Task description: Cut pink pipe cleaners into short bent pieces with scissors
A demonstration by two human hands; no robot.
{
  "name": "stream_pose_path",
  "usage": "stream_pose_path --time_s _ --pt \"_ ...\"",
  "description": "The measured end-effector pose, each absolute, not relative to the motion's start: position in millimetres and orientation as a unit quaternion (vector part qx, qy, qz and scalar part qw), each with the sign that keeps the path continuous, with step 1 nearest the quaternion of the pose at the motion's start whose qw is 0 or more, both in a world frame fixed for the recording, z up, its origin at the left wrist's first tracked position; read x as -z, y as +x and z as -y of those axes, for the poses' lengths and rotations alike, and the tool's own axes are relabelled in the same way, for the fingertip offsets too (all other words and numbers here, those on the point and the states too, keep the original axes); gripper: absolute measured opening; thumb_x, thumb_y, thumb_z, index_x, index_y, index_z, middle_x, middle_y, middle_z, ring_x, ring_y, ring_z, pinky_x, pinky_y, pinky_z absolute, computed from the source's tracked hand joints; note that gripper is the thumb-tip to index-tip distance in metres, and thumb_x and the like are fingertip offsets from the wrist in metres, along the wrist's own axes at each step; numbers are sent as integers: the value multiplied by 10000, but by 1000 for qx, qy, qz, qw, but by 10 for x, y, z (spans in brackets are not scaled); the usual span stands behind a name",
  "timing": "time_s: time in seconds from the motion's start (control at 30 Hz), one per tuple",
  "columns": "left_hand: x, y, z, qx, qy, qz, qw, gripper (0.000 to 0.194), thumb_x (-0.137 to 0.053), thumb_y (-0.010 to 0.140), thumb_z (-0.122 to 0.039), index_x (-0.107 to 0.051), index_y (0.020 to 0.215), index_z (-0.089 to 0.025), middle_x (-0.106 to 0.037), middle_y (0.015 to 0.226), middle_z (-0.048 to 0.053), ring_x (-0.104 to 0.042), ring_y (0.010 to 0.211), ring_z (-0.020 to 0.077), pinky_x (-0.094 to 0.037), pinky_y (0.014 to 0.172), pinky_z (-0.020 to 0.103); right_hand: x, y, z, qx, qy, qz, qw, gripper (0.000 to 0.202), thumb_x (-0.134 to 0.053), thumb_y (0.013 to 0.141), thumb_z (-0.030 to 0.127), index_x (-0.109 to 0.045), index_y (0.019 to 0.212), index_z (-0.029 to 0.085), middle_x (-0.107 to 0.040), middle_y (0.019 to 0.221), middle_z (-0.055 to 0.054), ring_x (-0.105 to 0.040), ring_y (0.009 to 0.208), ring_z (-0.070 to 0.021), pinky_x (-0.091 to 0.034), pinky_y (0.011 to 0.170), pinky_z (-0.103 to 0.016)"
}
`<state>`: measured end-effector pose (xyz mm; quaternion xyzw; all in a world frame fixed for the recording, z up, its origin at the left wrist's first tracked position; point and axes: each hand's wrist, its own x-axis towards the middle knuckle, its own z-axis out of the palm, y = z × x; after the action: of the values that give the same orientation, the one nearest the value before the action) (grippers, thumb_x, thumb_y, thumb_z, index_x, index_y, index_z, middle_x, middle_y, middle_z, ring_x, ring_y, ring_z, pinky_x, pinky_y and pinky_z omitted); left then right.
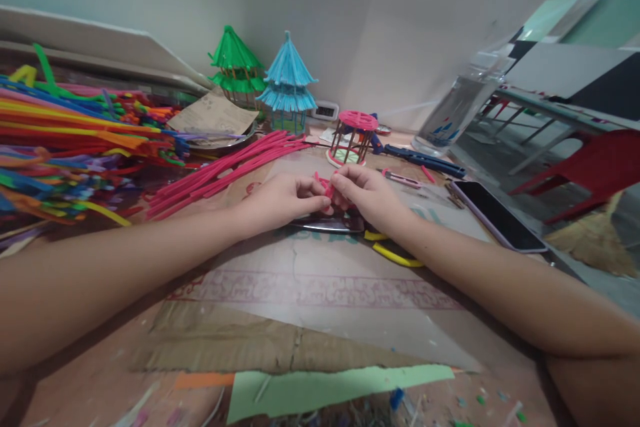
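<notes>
My left hand (pixel 295 198) and my right hand (pixel 367 195) meet at the middle of the table, fingertips pinched together. Between them is a small bent pink pipe cleaner (pixel 325 184), partly hidden by the fingers. Just under the hands lies a dark, shiny dish (pixel 330 225). Behind them stands a small round frame (pixel 353 121) with a pink top, thin brown posts and a pale base. To the left of my left hand, long pink pipe cleaners (pixel 225 170) lie in a loose bunch. Yellow curved pieces (pixel 397 256) rest below my right wrist.
Green (pixel 237 57) and blue (pixel 289 80) tiered-roof models stand at the back. Colourful pipe cleaners (pixel 75 140) fill the left side. A utility knife (pixel 403 179), a dark blue tool (pixel 425 159), a phone (pixel 497 215) and a water bottle (pixel 453 110) are on the right. Scraps litter the front edge.
</notes>
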<state>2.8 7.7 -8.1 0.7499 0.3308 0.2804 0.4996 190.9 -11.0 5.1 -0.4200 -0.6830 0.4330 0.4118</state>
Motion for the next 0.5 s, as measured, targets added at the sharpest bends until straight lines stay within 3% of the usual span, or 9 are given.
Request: stream_pose_path --time_s 0.27,0.5 --pt "57 36 -86 -296 729 -323 526 228 -642 846 -380 -686 844 -157 -755 879 43 -681 820 166 -488 743 269 -50 1900 105 -465 -405 662 427 293 -625 835 465 -546 816 184 -568 605 50 -494 504 -79 -389 483 -207" --pt "73 24 -131 -300 716 -325 540 271 -657 827 -419 -700 852 -152 -755 881 57 -686 835 180 -498 775 289 -27 1890 85 -469 -416 664 407 242 -665 810 389 -537 824 184 -608 621 37 -528 523 -90 -400 502 -217"
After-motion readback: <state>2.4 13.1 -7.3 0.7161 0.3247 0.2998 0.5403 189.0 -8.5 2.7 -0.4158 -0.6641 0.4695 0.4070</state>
